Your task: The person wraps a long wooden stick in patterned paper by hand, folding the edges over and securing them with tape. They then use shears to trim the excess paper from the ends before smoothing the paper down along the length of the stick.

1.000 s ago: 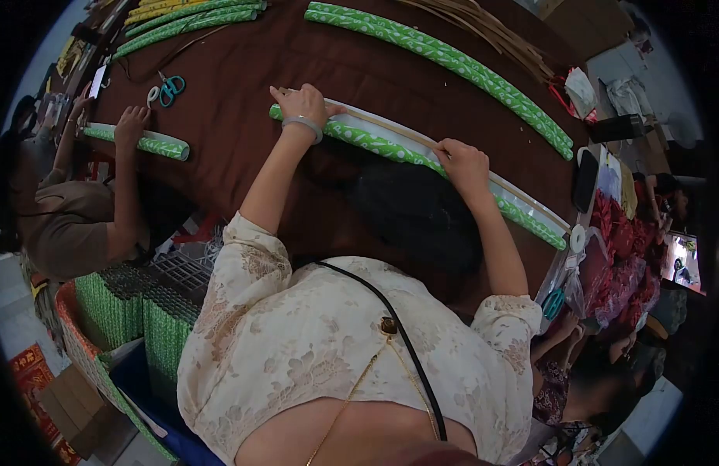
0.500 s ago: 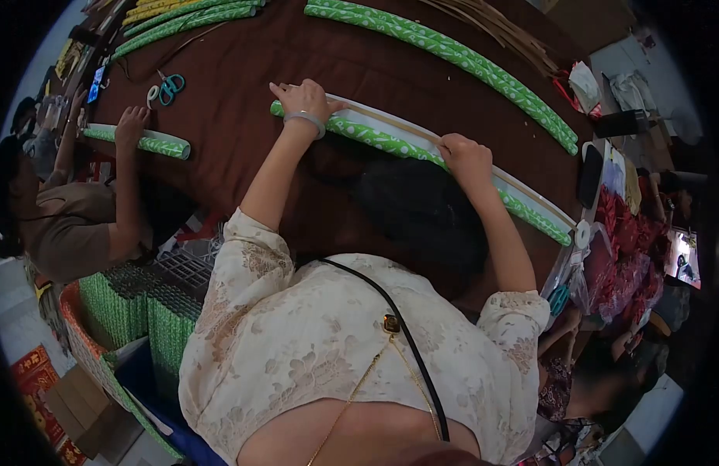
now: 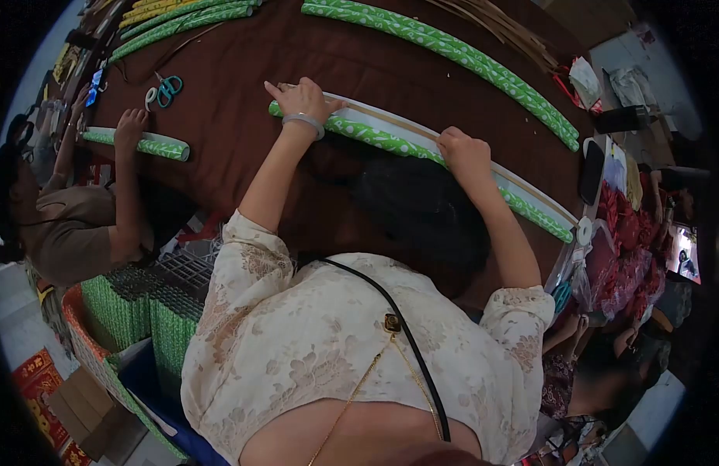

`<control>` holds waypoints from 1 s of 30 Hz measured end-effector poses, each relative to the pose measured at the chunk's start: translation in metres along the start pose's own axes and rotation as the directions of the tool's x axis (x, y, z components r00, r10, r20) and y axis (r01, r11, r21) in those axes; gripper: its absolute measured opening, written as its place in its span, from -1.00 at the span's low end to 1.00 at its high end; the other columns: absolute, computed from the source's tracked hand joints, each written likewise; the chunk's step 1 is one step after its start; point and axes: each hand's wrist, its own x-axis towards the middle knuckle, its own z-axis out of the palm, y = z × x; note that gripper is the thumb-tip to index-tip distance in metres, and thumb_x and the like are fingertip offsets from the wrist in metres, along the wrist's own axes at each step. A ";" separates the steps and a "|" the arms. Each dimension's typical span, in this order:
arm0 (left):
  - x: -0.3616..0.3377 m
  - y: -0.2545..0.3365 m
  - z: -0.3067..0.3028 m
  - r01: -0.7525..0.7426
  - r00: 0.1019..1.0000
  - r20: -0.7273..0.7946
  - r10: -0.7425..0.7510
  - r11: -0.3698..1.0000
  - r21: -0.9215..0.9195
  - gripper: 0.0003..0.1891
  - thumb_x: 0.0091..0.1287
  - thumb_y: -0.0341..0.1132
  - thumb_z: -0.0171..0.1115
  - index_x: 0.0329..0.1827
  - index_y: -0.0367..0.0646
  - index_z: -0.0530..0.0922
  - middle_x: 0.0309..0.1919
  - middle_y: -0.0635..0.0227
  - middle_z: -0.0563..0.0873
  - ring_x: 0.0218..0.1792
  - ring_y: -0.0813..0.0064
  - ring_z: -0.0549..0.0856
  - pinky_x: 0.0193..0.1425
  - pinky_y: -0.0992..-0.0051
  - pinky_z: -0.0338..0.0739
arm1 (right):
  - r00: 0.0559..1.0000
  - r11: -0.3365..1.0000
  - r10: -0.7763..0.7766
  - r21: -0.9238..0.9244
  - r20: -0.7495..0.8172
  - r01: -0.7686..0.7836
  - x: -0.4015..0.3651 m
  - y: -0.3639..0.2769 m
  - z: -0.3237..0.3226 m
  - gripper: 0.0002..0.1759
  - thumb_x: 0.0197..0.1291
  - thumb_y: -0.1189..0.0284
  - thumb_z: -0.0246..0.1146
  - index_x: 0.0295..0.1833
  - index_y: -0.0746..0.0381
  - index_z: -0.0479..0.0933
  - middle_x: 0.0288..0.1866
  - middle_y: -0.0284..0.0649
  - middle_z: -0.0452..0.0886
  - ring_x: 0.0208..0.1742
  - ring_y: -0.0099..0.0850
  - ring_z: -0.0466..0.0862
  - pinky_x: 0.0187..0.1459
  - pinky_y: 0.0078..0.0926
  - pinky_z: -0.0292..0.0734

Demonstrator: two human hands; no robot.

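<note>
A long green-and-white patterned paper roll [image 3: 375, 137] lies across the brown cloth in front of me, with a pale strip and a thin tan strip [image 3: 406, 123] along its far side. On its left end rests my left hand [image 3: 303, 101], fingers spread, a bangle at the wrist. My right hand [image 3: 464, 155] is closed on the far edge of the roll, right of its middle, fingertips curled at the tan strip. What exactly the right fingers pinch is partly hidden.
Two long green rolls [image 3: 452, 58] lie at the back. Teal scissors [image 3: 169, 91] and a tape roll [image 3: 150, 97] are at the left, near a co-worker's hand [image 3: 131, 128] on a shorter roll [image 3: 163, 146]. A white tape roll [image 3: 584, 231] sits at the right edge.
Both hands keep nearly the same places on the roll. My right hand has shifted very slightly up and left.
</note>
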 end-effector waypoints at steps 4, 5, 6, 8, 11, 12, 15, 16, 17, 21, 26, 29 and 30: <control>0.003 -0.001 0.001 0.034 0.999 0.015 -0.033 0.999 -0.017 -0.15 -0.04 0.40 0.17 -0.05 -0.32 0.55 -0.10 0.19 0.65 0.14 -0.03 0.49 0.33 -0.21 -0.03 | 0.999 1.000 0.021 -0.006 0.033 -0.021 -0.001 -0.001 -0.004 -0.88 0.09 0.38 0.20 -0.39 0.15 0.61 -0.27 -0.42 0.60 -0.41 -0.27 0.65 -0.37 -0.34 0.56; 0.003 0.000 0.001 0.038 0.999 0.025 -0.038 0.999 -0.018 -0.16 -0.04 0.39 0.18 -0.05 -0.32 0.55 -0.10 0.20 0.65 0.12 -0.01 0.50 0.33 -0.21 -0.04 | 0.999 1.000 0.022 -0.003 0.035 -0.022 -0.001 -0.002 -0.003 -0.88 0.09 0.38 0.20 -0.39 0.15 0.61 -0.27 -0.42 0.60 -0.41 -0.27 0.65 -0.37 -0.34 0.56; 0.004 0.001 0.001 0.043 0.999 0.035 -0.042 0.999 -0.019 -0.16 -0.05 0.39 0.19 -0.06 -0.32 0.55 -0.10 0.21 0.65 0.11 0.00 0.51 0.34 -0.22 -0.05 | 0.999 1.000 0.017 -0.002 0.032 -0.017 -0.002 -0.001 -0.003 -0.88 0.09 0.38 0.20 -0.39 0.15 0.61 -0.26 -0.43 0.60 -0.41 -0.28 0.65 -0.37 -0.34 0.56; 0.005 0.002 0.001 0.045 0.998 0.044 -0.045 0.999 -0.007 -0.17 -0.03 0.38 0.19 -0.06 -0.32 0.55 -0.10 0.23 0.65 0.11 0.01 0.51 0.34 -0.21 -0.06 | 1.000 1.000 0.011 0.002 0.026 -0.011 -0.003 0.001 -0.003 -0.88 0.10 0.37 0.20 -0.38 0.15 0.61 -0.25 -0.44 0.60 -0.41 -0.28 0.65 -0.37 -0.33 0.56; 0.005 -0.001 0.000 0.038 0.998 0.057 -0.038 0.999 0.001 -0.20 0.01 0.36 0.17 -0.05 -0.32 0.55 -0.09 0.24 0.65 0.10 0.02 0.51 0.34 -0.21 -0.06 | 0.999 0.999 0.035 0.006 0.033 -0.035 -0.004 0.000 -0.002 -0.88 0.10 0.36 0.20 -0.37 0.13 0.61 -0.24 -0.45 0.59 -0.41 -0.29 0.65 -0.37 -0.33 0.57; 0.005 -0.002 0.000 0.031 0.998 0.060 -0.031 1.000 -0.005 -0.21 0.03 0.35 0.17 -0.05 -0.32 0.54 -0.09 0.24 0.65 0.10 0.02 0.51 0.35 -0.21 -0.06 | 0.998 0.999 0.042 0.017 0.037 -0.042 -0.004 0.000 -0.003 -0.88 0.11 0.35 0.20 -0.36 0.13 0.61 -0.24 -0.44 0.59 -0.40 -0.28 0.65 -0.37 -0.33 0.57; 0.006 -0.001 0.000 0.022 0.995 0.099 -0.024 0.999 0.024 -0.23 0.07 0.33 0.15 -0.03 -0.32 0.53 -0.05 0.24 0.64 0.16 -0.01 0.48 0.34 -0.21 -0.06 | 1.000 0.999 0.018 0.026 0.007 -0.018 -0.005 -0.002 -0.004 -0.90 0.07 0.41 0.19 -0.37 0.16 0.60 -0.25 -0.38 0.58 -0.42 -0.29 0.65 -0.42 -0.35 0.56; 0.006 -0.001 0.001 0.023 0.995 0.096 -0.025 0.999 0.029 -0.23 0.07 0.33 0.15 -0.03 -0.32 0.53 -0.05 0.24 0.64 0.16 -0.01 0.48 0.34 -0.21 -0.06 | 1.000 1.000 -0.012 0.019 -0.027 0.012 -0.004 -0.002 -0.004 -0.92 0.02 0.48 0.18 -0.38 0.18 0.59 -0.27 -0.32 0.57 -0.45 -0.30 0.65 -0.47 -0.36 0.56; 0.008 -0.001 0.003 0.026 0.994 0.109 -0.029 0.999 0.031 -0.20 0.07 0.34 0.13 0.01 -0.32 0.51 0.00 0.20 0.62 0.19 -0.03 0.45 0.34 -0.22 -0.06 | 0.999 1.000 -0.012 0.024 -0.032 0.013 -0.004 -0.003 -0.004 -0.92 0.02 0.48 0.18 -0.38 0.18 0.59 -0.27 -0.32 0.57 -0.45 -0.30 0.65 -0.47 -0.36 0.56; 0.006 0.004 -0.012 0.035 0.971 0.237 -0.033 0.999 -0.008 -0.05 0.01 0.44 0.08 0.17 -0.32 0.43 0.17 0.06 0.50 0.31 -0.09 0.30 0.33 -0.24 -0.07 | 0.994 0.995 0.082 0.050 0.077 -0.086 -0.002 -0.006 -0.009 -0.89 0.10 0.40 0.19 -0.34 0.17 0.59 -0.22 -0.33 0.57 -0.33 -0.25 0.65 -0.33 -0.28 0.56; 0.009 0.024 -0.025 0.156 0.928 0.348 -0.136 0.987 -0.031 0.18 -0.22 0.58 0.08 0.24 -0.37 0.35 0.27 0.00 0.37 0.37 -0.26 0.09 0.30 -0.32 -0.11 | 0.996 0.982 0.064 0.173 0.066 -0.075 -0.004 -0.005 -0.012 -0.88 0.13 0.41 0.17 -0.32 0.21 0.57 -0.22 -0.25 0.55 -0.27 -0.18 0.61 -0.28 -0.25 0.53; 0.013 0.025 -0.016 0.167 0.914 0.366 -0.175 0.984 0.054 0.09 -0.18 0.54 0.10 0.27 -0.20 0.38 0.29 0.14 0.37 0.31 -0.46 0.05 0.25 -0.42 -0.19 | 0.989 0.983 0.094 0.146 0.110 -0.110 0.002 -0.018 -0.022 -0.88 0.14 0.42 0.16 -0.29 0.24 0.55 -0.21 -0.22 0.54 -0.25 -0.14 0.59 -0.26 -0.25 0.51; 0.014 0.023 -0.014 0.163 0.916 0.359 -0.178 0.984 0.072 0.07 -0.17 0.53 0.09 0.26 -0.20 0.40 0.26 0.16 0.40 0.30 -0.50 0.05 0.24 -0.44 -0.20 | 0.991 0.983 0.078 0.157 0.106 -0.095 0.002 -0.017 -0.020 -0.88 0.14 0.43 0.16 -0.27 0.25 0.54 -0.21 -0.20 0.53 -0.24 -0.13 0.59 -0.25 -0.25 0.50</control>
